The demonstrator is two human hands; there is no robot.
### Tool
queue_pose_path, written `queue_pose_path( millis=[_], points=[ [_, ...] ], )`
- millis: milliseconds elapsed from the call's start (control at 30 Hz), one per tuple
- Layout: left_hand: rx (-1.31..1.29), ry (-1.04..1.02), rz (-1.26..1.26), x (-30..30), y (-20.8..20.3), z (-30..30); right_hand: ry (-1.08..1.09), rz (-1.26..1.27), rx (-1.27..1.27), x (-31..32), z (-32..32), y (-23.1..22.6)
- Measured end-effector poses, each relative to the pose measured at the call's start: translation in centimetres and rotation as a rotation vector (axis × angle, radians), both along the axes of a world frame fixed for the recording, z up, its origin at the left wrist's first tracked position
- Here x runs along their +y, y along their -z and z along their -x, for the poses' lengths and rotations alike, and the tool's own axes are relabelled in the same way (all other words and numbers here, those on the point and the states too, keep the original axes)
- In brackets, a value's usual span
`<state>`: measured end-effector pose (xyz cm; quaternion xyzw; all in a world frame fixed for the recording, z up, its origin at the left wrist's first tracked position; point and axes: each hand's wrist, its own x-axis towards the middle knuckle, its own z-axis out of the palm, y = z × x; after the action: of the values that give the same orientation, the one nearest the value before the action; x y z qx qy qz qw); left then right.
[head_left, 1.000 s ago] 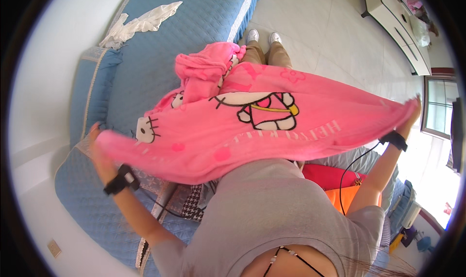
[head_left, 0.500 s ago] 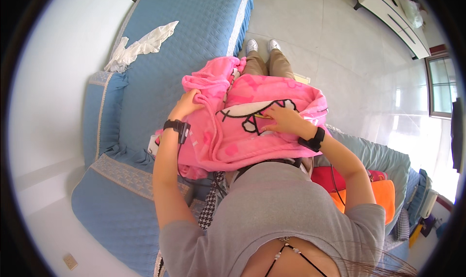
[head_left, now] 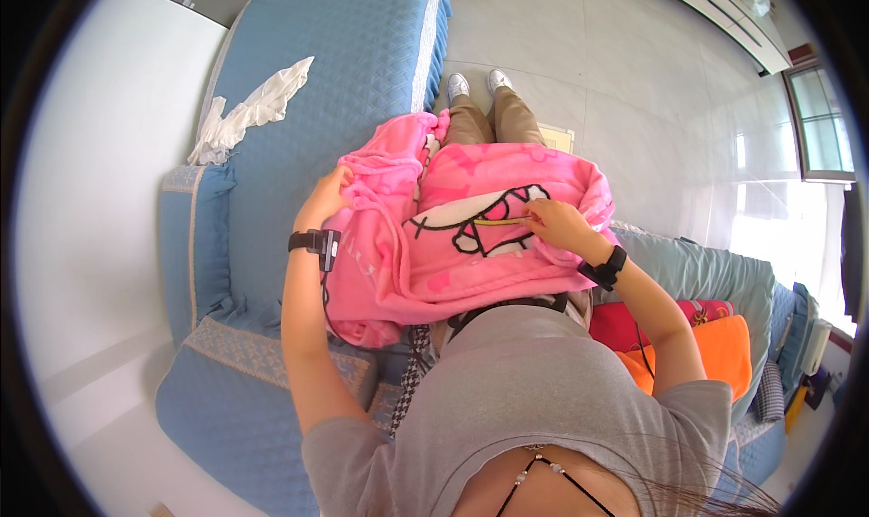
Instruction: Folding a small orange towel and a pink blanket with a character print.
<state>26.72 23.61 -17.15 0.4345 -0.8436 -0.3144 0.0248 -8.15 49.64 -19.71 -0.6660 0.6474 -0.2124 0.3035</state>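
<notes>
A fluffy pink blanket (head_left: 453, 272) with a white, black-outlined cartoon print is spread over my lap, partly folded, its left part bunched on the sofa. My left hand (head_left: 324, 198) is closed on the bunched fold at the blanket's left side, fingers curled into the fabric. Over the printed figure, my right hand (head_left: 561, 225) has its fingers drawn together at the cloth, pinching it. Parts of the fingertips of both hands are hidden in the pile or behind the hand.
A blue quilted sofa (head_left: 299, 146) runs along my left, with a crumpled white cloth (head_left: 253, 110) on it. To my right lie a grey-green cushion (head_left: 697, 272), a red cloth (head_left: 625, 329) and an orange cloth (head_left: 724, 349). A white cabinet (head_left: 720, 19) stands across the tiled floor.
My left hand has shifted left along the bunched fold. My right hand has moved slightly right, and its spread fingers have drawn together on the blanket. The view has shifted a little.
</notes>
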Motion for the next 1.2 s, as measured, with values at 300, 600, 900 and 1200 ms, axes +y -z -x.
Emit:
queue_pose_path(
  millis=[300,600,900,1200],
  points=[
    [0.156,-0.063,0.387,-1.3,2.0,1.9,-0.074,0.109,0.106,-0.2,-0.4,1.4],
    [-0.155,-0.525,0.115,-6.3,8.8,-1.8,-0.094,-0.021,0.071,-0.4,0.2,-1.1],
    [-0.062,-0.285,-0.091,-4.8,5.7,-0.2,-0.001,0.183,0.08,-0.8,2.2,-0.9],
    [-0.436,0.119,0.144,-0.7,2.0,0.4,-0.046,0.048,0.134,0.5,1.4,0.1]
  ],
)
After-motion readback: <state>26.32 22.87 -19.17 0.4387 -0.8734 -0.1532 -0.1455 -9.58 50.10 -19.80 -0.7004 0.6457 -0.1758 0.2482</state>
